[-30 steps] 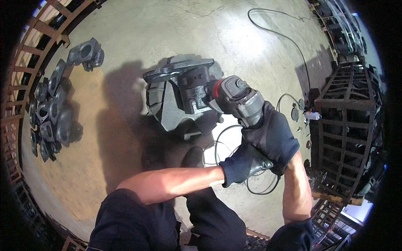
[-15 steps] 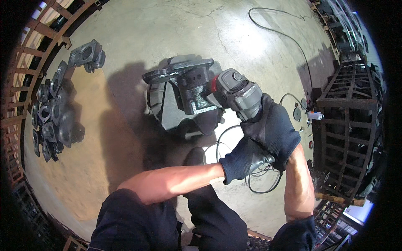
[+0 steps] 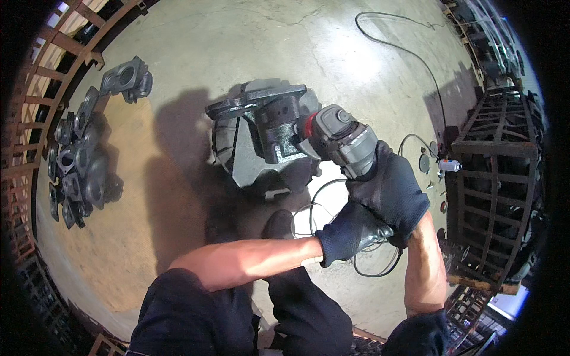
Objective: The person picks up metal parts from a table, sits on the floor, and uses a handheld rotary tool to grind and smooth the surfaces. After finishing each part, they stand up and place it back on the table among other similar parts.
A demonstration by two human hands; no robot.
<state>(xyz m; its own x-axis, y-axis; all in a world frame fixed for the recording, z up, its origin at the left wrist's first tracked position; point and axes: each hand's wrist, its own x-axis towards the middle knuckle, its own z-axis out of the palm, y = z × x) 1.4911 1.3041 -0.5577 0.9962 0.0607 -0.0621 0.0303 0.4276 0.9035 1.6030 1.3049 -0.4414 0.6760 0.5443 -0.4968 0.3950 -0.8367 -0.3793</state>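
Both my hands wear dark knit gloves and hold a grey angle grinder (image 3: 344,139). My right hand (image 3: 395,193) is closed around its body just behind the head. Lower down, my left hand (image 3: 353,234) is wrapped round the rear end, mostly hidden under the glove. A red ring shows at the grinder's head, up against the right side of a dark metal casting (image 3: 279,121). Whether the disc touches the metal cannot be made out. The casting has a flat flange on top and rests on a larger grey metal piece (image 3: 249,157) in front of me.
Several dark metal castings (image 3: 77,160) lie on a brown sheet (image 3: 133,207) at the left. A black cable (image 3: 409,50) runs over the floor, with coils beneath my hands. Metal racks (image 3: 493,178) stand right; a spray can (image 3: 449,165) and discs lie beside them.
The grinder and both hands have shifted slightly down and right, along the casting's side. The whole view has also moved a little. Both hands keep their grip.
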